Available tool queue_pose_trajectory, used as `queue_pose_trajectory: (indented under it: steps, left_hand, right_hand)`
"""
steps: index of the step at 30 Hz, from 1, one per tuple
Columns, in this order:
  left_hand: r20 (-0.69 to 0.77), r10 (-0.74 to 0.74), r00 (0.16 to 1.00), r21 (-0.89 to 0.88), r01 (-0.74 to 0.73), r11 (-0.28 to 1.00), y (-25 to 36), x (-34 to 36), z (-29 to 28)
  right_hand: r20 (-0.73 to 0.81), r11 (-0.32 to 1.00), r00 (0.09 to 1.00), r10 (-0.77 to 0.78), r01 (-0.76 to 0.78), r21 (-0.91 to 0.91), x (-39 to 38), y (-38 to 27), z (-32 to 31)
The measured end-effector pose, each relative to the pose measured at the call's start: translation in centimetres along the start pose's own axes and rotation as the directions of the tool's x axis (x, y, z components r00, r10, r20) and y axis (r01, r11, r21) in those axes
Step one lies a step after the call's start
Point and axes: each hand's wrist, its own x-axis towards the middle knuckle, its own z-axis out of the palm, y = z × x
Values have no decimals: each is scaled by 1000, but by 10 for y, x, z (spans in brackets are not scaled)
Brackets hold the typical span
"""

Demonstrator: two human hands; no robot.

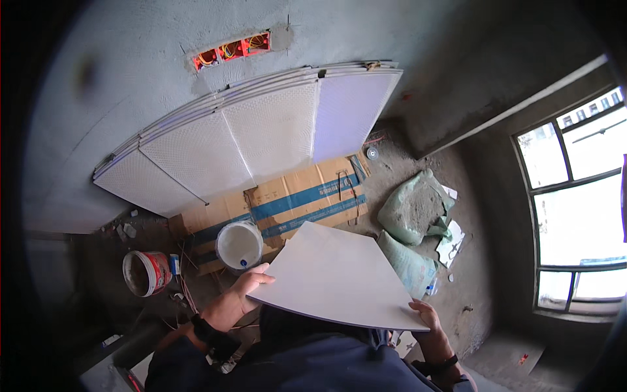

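Observation:
A large pale tile (339, 274) with a smooth face and a thin dark edge lies across in front of my body. My left hand (238, 299) grips its left side, the thumb on top and the other fingers hidden beneath. At the right corner my right hand (428, 319) holds it too, with fingertips showing over the edge. Just beyond my left hand stands a white bucket (221, 247) with whitish contents and a small blue object inside its rim. More tiles (268, 127), with textured backs facing out, lean in stacks against the wall.
Flattened cardboard (287, 199) with blue bands lies below the leaning tiles. A red-and-white bucket (159, 273) stands at the left, near cables. On the right sit an opened green sack of grey material (415, 209) and another sack (408, 264). Red electrical boxes (232, 50) are set in the wall.

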Motion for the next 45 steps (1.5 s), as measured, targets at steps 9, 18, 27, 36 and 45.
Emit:
queue_pose_trajectory:
  steps: [9,18,27,36,45]
  left_hand:
    - [-23,203,979,-193,-203,960,60,118,46]
    - [-239,298,924,-232,-353,907,133,308,97]
    - [-148,715,683,825,-314,470,238,318,222]
    - [-583,221,782,-187,-394,900,265,375,218]
    - [-376,151,914,-400,-307,863,229,445,125]
  right_hand:
    - [-85,987,993,-79,66,-146,189,-202,-30]
    - [86,876,980,180,-120,-466,381,-418,24]
    - [-41,845,971,234,-224,-486,469,-513,60]
    - [-70,835,960,273,-272,-478,517,-544,46]
    - [-117,830,946,302,-322,-456,532,-557,52]
